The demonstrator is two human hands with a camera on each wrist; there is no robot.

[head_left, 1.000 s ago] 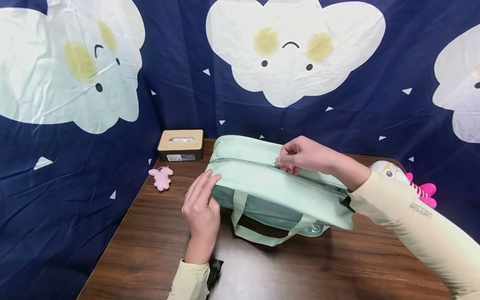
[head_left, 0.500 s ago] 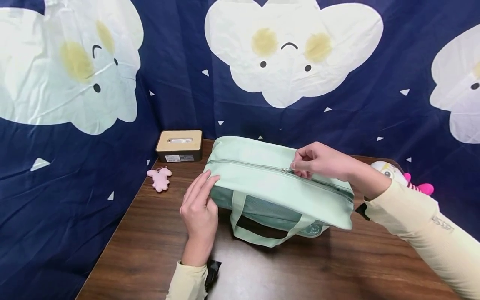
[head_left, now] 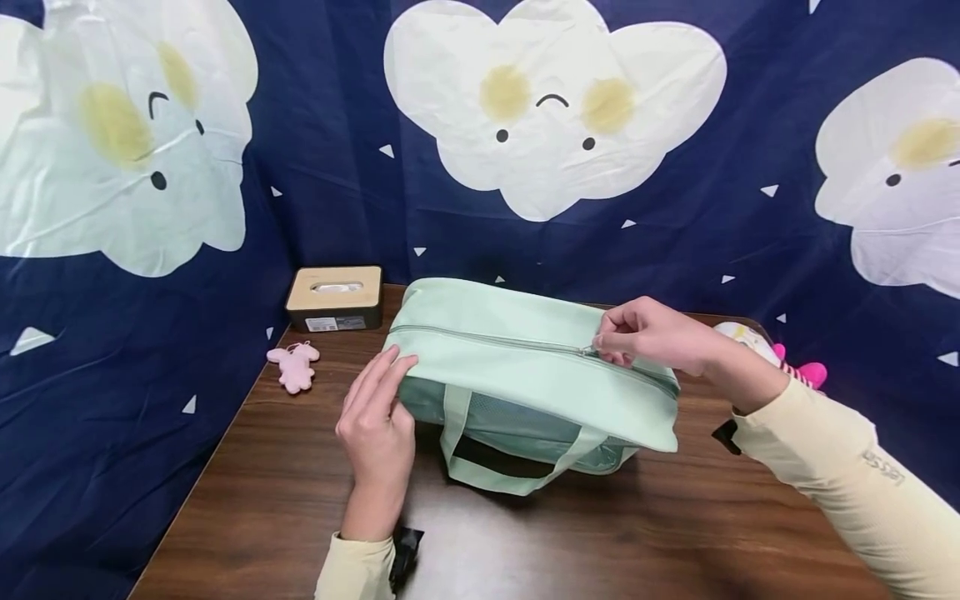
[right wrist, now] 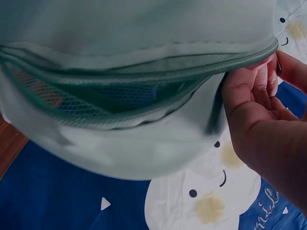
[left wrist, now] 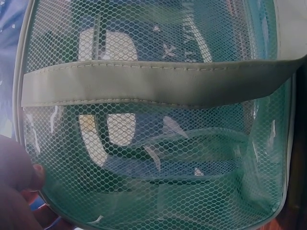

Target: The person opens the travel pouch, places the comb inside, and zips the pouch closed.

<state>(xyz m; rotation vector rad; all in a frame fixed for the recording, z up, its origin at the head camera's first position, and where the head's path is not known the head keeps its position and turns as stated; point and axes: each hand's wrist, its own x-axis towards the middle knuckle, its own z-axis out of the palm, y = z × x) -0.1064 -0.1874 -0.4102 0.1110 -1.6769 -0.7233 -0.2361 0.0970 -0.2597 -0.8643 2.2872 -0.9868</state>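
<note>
A mint-green handbag (head_left: pixel 525 358) with see-through mesh sides lies across the table, its top zipper running lengthwise. My right hand (head_left: pixel 656 337) pinches the zipper pull (head_left: pixel 587 351) right of the middle of the top. In the right wrist view the zipper gap (right wrist: pixel 120 96) is parted beyond the slider, and mesh shows inside. At the bag's left end, my left hand (head_left: pixel 378 437) rests with straight fingers against the upper corner. The front strap handle (head_left: pixel 502 479) hangs down; close up, the strap (left wrist: pixel 144 84) crosses the mesh front (left wrist: pixel 192 143).
A tissue box with a wooden lid (head_left: pixel 335 298) stands at the back left of the table (head_left: pixel 285 483). A pink plush charm (head_left: pixel 295 367) lies before it. Right of the bag is a white and pink toy (head_left: pixel 750 342), partly behind my arm. Cloud-print curtain hangs behind.
My right hand has drawn the zipper pull rightward along the bag's top, narrowing the parted stretch. My left hand keeps its place on the bag. The head view has turned slightly right.
</note>
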